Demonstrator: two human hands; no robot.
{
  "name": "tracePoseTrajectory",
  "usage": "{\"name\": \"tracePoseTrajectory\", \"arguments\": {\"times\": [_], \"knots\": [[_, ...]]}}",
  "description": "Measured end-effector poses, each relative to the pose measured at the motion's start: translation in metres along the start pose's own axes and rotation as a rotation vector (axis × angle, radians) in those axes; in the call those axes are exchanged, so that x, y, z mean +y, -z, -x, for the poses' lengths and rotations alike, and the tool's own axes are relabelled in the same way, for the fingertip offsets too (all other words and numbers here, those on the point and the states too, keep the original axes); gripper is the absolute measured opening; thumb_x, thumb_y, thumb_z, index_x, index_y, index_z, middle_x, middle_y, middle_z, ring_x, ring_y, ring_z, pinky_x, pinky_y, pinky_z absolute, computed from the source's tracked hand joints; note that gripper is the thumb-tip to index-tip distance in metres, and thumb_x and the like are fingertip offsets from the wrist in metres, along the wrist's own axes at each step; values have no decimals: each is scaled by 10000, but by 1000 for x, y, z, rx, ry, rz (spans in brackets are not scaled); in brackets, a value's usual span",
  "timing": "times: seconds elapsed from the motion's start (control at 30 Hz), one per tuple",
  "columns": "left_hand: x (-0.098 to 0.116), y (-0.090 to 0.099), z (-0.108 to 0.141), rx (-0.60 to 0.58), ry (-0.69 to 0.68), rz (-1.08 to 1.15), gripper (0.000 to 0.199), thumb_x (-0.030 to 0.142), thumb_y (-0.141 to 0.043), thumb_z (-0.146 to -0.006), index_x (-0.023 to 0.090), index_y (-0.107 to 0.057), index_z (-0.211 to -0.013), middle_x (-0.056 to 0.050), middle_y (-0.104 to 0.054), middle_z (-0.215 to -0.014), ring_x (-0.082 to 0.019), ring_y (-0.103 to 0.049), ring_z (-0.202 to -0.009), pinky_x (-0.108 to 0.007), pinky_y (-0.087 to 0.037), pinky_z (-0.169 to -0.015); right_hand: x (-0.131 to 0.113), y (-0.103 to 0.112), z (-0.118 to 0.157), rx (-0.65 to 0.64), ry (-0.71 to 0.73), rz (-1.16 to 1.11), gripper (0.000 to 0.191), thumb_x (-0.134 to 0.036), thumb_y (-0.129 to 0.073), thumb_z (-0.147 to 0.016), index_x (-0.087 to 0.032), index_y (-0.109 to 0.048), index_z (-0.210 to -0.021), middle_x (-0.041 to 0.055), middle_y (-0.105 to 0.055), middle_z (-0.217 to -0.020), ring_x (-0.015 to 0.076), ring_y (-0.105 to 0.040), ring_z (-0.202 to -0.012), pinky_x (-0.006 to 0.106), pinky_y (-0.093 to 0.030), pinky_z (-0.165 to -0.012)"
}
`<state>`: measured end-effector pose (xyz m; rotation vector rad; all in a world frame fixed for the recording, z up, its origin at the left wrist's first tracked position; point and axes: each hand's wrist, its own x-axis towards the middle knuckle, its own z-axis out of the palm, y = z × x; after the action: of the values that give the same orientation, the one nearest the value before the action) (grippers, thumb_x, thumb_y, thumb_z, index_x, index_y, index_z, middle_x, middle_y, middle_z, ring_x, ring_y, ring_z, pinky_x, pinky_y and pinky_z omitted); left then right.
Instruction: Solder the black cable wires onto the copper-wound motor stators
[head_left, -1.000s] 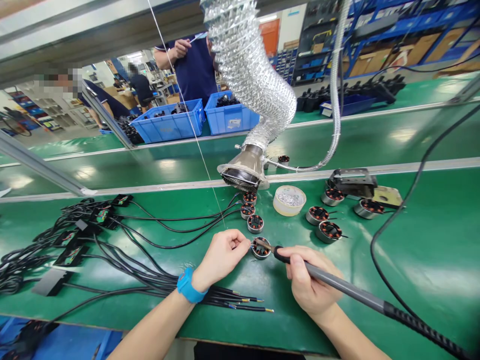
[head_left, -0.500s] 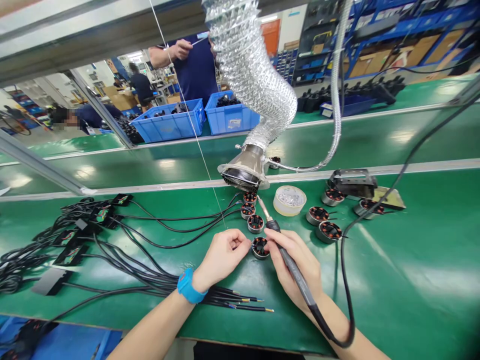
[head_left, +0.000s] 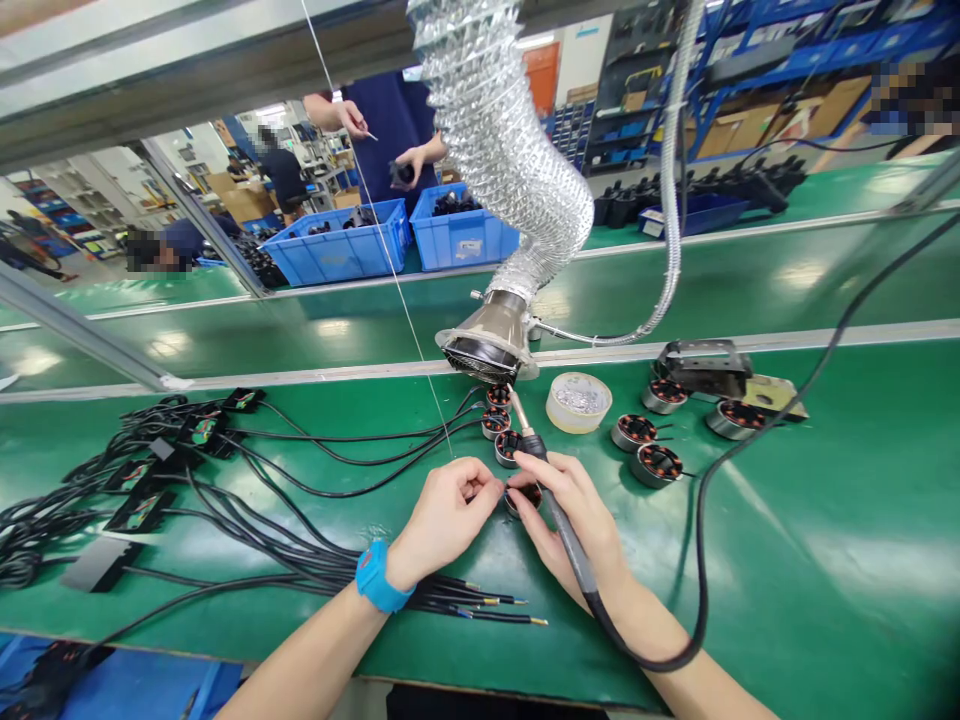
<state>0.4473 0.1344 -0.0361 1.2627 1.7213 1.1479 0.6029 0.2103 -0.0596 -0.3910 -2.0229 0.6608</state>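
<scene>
My left hand [head_left: 454, 508], with a blue band at the wrist, is closed in a pinch at the left edge of a round motor part [head_left: 523, 498]; what its fingertips hold is too small to make out. My right hand [head_left: 574, 520] holds a soldering iron [head_left: 566, 545] across the palm, its tip pointing up and away. The thumb and a finger of that hand reach the same motor part and partly cover it. Just beyond, another motor part [head_left: 509, 448] stands in a row with more like it, under the fume nozzle [head_left: 491, 340].
Black cables [head_left: 315, 530] with stripped ends lie on the left of the green table [head_left: 787, 560]. A round clear tub [head_left: 579, 402] and several motor parts are at the right. A silver duct [head_left: 517, 150] hangs ahead. Blue bins [head_left: 345, 250] stand beyond, near a person [head_left: 386, 130].
My right hand and the iron have moved slightly left, closer to my left hand, covering more of the motor part. The person across has lowered their hands and now shows a dark part.
</scene>
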Motion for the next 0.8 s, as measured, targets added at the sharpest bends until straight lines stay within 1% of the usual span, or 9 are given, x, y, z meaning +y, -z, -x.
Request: {"name": "tracePoseTrajectory", "arguments": {"times": [0.13, 0.2, 0.3, 0.43, 0.5, 0.53, 0.67, 0.73, 0.8], "knots": [[2, 0, 2, 32, -109, -94, 278, 319, -499, -932, 145, -586, -733, -6, -524, -713, -102, -438, -663, -216, -317, -610, 4, -5, 2, -33, 35, 15, 510, -50, -505, -958, -253, -467, -1424, 95, -541, -1151, 156, -624, -1031, 287, -547, -938], [3, 1, 2, 34, -139, -102, 240, 262, -488, -923, 148, -577, -730, -4, -520, -719, -104, -446, -679, -217, -325, -626, 6, -7, 3, -63, 58, 34, 525, -39, -480, -962, -267, -455, -1435, 98, -514, -1184, 156, -616, -1054, 285, -542, -940], [1, 1, 2, 26, -139, -95, 145, 202, -529, -864, 150, -571, -735, 5, -507, -721, -98, -444, -668, -211, -331, -610, 8, -9, 5, -115, 84, 55, 547, -32, -448, -966, -276, -430, -1455, 102, -500, -1201, 174, -597, -1100, 300, -537, -953], [2, 3, 2, -3, -117, -91, 89, 189, -553, -823, 144, -584, -753, -1, -527, -735, -98, -474, -679, -203, -369, -617, 8, -10, 8, -103, 79, 46, 553, -45, -436, -974, -289, -403, -1470, 106, -483, -1223, 183, -590, -1117, 322, -532, -966], [3, 4, 3, -48, -83, -71, 96, 209, -559, -823, 138, -600, -774, -11, -549, -753, -95, -493, -664, -202, -389, -608, 7, -8, 9, -93, 64, 40, 543, -48, -446, -972, -288, -413, -1458, 106, -476, -1228, 176, -597, -1096, 313, -534, -951], [3, 5, 3, -87, -45, -42, 110, 231, -561, -826, 135, -609, -802, -12, -556, -751, -91, -498, -634, -202, -394, -584, 6, -7, 10, -90, 57, 40, 529, -50, -451, -971, -280, -426, -1447, 105, -480, -1217, 172, -603, -1076, 304, -537, -935], [4, 8, 0, -253, 145, 153, 240, 360, -586, -834, 130, -603, -903, 24, -521, -630, -77, -466, -478, -200, -398, -476, 3, -3, 9, -71, 34, 46, 469, -64, -460, -970, -241, -465, -1405, 93, -504, -1114, 151, -618, -956, 267, -550, -846], [5, 9, -1, -276, 167, 217, 290, 414, -613, -827, 128, -596, -872, 39, -491, -569, -71, -445, -457, -191, -390, -464, 3, -3, 9, -76, 28, 40, 457, -68, -459, -970, -235, -470, -1396, 91, -508, -1096, 147, -616, -935, 263, -545, -836], [5, 9, -3, -271, 169, 254, 326, 450, -631, -823, 127, -593, -831, 45, -476, -531, -63, -420, -445, -179, -354, -450, 3, -4, 10, -88, 26, 30, 456, -65, -458, -969, -232, -471, -1393, 92, -507, -1098, 147, -615, -943, 264, -539, -843]]}}
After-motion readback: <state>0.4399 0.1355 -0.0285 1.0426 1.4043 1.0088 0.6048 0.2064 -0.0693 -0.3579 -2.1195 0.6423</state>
